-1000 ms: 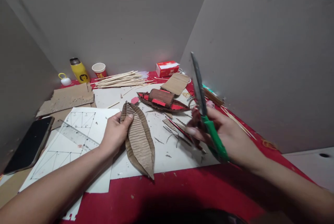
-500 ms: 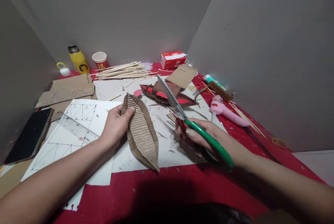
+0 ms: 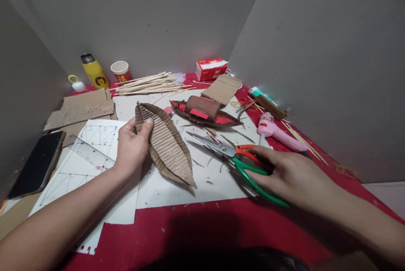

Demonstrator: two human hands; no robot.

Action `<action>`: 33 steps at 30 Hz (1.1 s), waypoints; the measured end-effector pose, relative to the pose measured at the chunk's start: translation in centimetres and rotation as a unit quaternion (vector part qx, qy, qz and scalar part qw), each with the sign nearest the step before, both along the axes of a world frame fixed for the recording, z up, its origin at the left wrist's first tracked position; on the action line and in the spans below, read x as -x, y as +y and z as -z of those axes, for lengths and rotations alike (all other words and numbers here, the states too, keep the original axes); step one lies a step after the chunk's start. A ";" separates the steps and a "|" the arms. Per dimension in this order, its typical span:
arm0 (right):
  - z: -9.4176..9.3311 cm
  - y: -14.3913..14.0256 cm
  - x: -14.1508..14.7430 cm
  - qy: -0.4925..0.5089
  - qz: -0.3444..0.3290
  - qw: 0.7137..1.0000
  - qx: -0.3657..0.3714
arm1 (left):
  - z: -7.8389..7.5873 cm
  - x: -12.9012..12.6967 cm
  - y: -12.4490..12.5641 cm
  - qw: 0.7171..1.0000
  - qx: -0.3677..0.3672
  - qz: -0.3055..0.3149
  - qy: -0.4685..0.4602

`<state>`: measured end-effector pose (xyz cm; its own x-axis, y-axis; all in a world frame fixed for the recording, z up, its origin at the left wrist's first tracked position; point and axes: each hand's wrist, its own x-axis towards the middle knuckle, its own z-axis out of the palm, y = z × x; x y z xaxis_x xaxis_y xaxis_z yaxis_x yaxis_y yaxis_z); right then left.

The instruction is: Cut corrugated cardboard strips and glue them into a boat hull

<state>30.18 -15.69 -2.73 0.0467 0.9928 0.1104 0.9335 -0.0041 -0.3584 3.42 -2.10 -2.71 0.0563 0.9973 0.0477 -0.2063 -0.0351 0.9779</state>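
Note:
Between thumb and fingers, my left hand (image 3: 134, 140) grips the upper left side of a boat-shaped cardboard piece (image 3: 169, 142), ribbed inside with a folded rim. My right hand (image 3: 284, 174) is closed on the handles of a pair of scissors (image 3: 226, 149), one loop orange and the other green. The blades point left, close together, a short way right of the cardboard piece. Behind them a brown model boat (image 3: 202, 113) with a red inside and an arched cover rests on white paper (image 3: 174, 197). Dark cardboard scraps lie around the blades.
A pink glue gun (image 3: 281, 134) lies at the right. Wooden sticks (image 3: 152, 84), a paper cup (image 3: 120, 73), a yellow bottle (image 3: 95, 72) and a red tissue pack (image 3: 211, 69) stand at the back. At the left are a phone (image 3: 37, 163), a clear ruler (image 3: 90, 153) and drawn sheets (image 3: 122, 203).
The scissors have turned from pointing up and away to pointing left, lower over the paper. My right hand has shifted right, and my left hand has tilted the cardboard piece leftward.

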 end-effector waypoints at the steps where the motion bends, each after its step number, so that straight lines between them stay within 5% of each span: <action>1: 0.3 0.0 -0.4 -0.039 -0.015 0.999 0.005 | -0.1 0.1 0.1 1.000 -0.007 -0.006 -0.007; 5: 0.6 0.0 -1.7 -0.110 -0.074 0.991 0.014 | -0.3 0.1 0.0 0.999 0.023 -0.003 -0.026; 8: -0.2 -0.2 -0.9 -0.139 -0.101 0.982 -0.082 | 0.0 -0.2 -0.1 0.996 0.079 0.005 -0.027; 13: -1.6 0.0 5.1 -0.084 -0.268 0.915 -0.291 | 0.8 -0.5 -0.3 0.994 0.107 0.011 -0.007; 16: -1.6 1.4 8.5 -0.123 -0.310 0.888 -0.318 | 1.0 -0.5 -0.4 0.995 0.096 0.009 0.017; 25: 0.5 4.8 8.4 -0.209 -0.371 0.867 -0.259 | 1.9 -0.5 -0.2 0.991 0.111 0.029 0.064; 31: 0.8 5.3 6.7 -0.171 -0.421 0.869 -0.194 | 0.0 1.7 -0.3 0.966 0.155 0.127 0.165; 33: 0.5 5.4 6.3 -0.164 -0.433 0.869 -0.173 | -1.0 3.0 -1.1 0.962 0.083 0.089 0.243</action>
<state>23.86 -10.25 -3.20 -0.7925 0.5441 0.2756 0.5844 0.8067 0.0879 0.39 -3.23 -1.74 0.2030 0.9614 -0.1856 0.2879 0.1226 0.9498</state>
